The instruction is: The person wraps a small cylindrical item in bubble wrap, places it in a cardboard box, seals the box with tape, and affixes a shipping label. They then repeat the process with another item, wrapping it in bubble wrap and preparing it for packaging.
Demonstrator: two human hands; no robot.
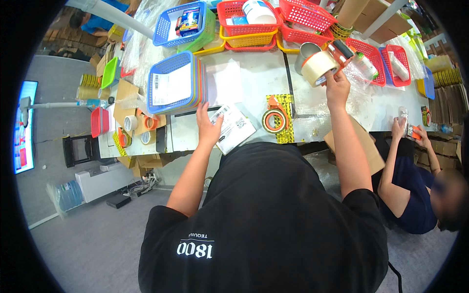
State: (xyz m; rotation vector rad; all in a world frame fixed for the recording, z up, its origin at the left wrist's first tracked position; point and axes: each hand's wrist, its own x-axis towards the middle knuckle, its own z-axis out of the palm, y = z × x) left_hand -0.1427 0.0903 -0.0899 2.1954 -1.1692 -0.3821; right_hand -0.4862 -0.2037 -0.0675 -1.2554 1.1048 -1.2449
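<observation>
My right hand [336, 89] grips a tape dispenser [342, 55] with a wide roll of pale packing tape [317, 69], raised over the far right part of the table. A grey metal cup [307, 53] is just behind the roll. My left hand [209, 126] has its fingers apart beside a flat white package [236, 128] with a printed code and label. The thumb overlaps the package's left edge; whether it presses on it I cannot tell. Between my hands, an orange dispenser with yellow-black tape [274, 119] lies on a strip of striped tape [285, 136].
A stack of plastic baskets [172, 84] with a paper on top stands left of centre. Red baskets [249, 18] line the back. A cardboard flap [357, 146] juts from the front edge. At right, a co-worker's hands [399, 128] hold a wrapped item and a dispenser.
</observation>
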